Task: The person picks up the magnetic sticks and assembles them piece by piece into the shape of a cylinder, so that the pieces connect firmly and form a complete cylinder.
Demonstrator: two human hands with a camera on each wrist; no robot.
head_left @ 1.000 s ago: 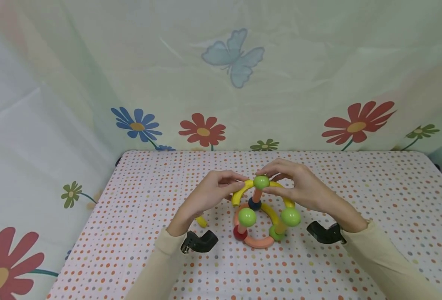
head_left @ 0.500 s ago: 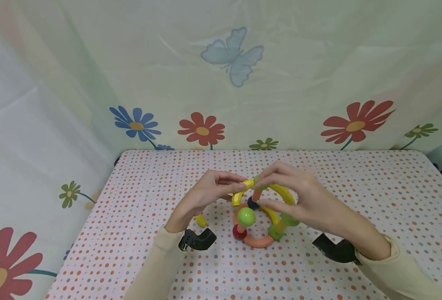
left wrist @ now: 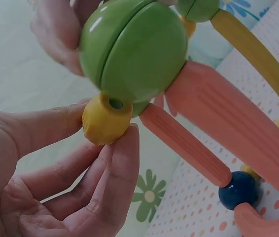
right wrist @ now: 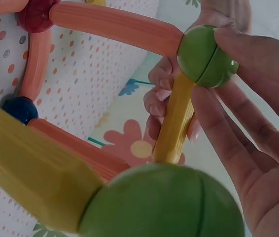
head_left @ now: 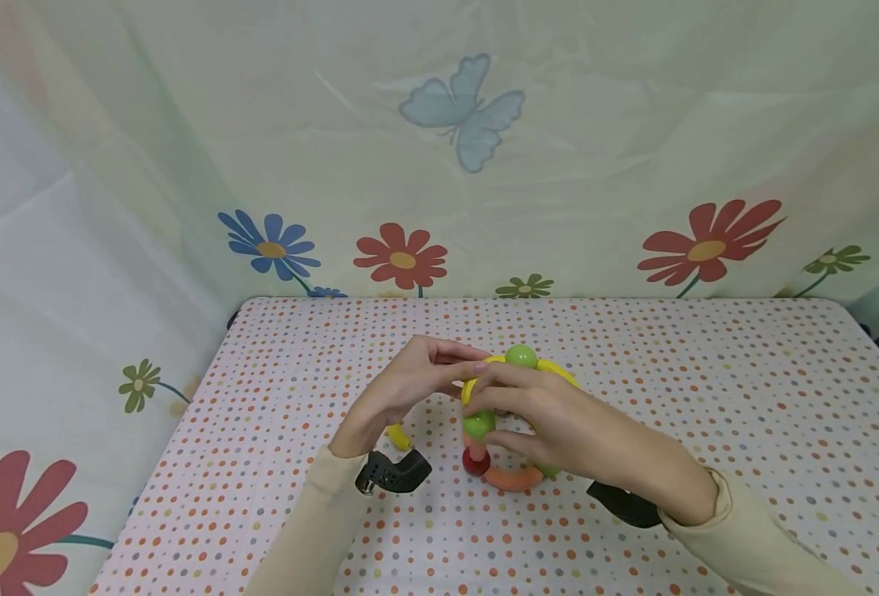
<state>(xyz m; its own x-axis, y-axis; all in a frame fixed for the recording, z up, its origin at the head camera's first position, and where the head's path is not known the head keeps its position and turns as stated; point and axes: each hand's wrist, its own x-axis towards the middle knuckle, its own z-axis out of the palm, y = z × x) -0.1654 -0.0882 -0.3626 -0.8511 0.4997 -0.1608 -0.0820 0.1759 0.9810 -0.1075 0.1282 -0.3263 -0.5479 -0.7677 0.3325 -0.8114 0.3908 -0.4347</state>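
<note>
A frame of coloured rods and balls, like a magnetic stick-and-ball toy, stands on the table. My left hand (head_left: 410, 385) pinches a yellow curved rod (left wrist: 100, 126) between thumb and fingers at the frame's upper left. Just across from it, my right hand (head_left: 559, 418) holds the front-left green ball (right wrist: 201, 57) with thumb and fingertips. This ball sits on top of a salmon upright rod (head_left: 477, 449), which rises from a red ball (head_left: 476, 461). The back green ball (head_left: 521, 357) joins the yellow curves at the top. My right hand hides the frame's right side in the head view.
A loose yellow piece (head_left: 398, 437) lies beside my left wrist, partly covered. Salmon curved rod (head_left: 514, 479) forms the frame's front base. The dotted tablecloth (head_left: 320, 348) extends around, with a flowered curtain (head_left: 298, 124) behind the table.
My right hand has let go of the back green ball and moved forward and left to the front-left green ball. The left hand stays on the yellow curved rod.
</note>
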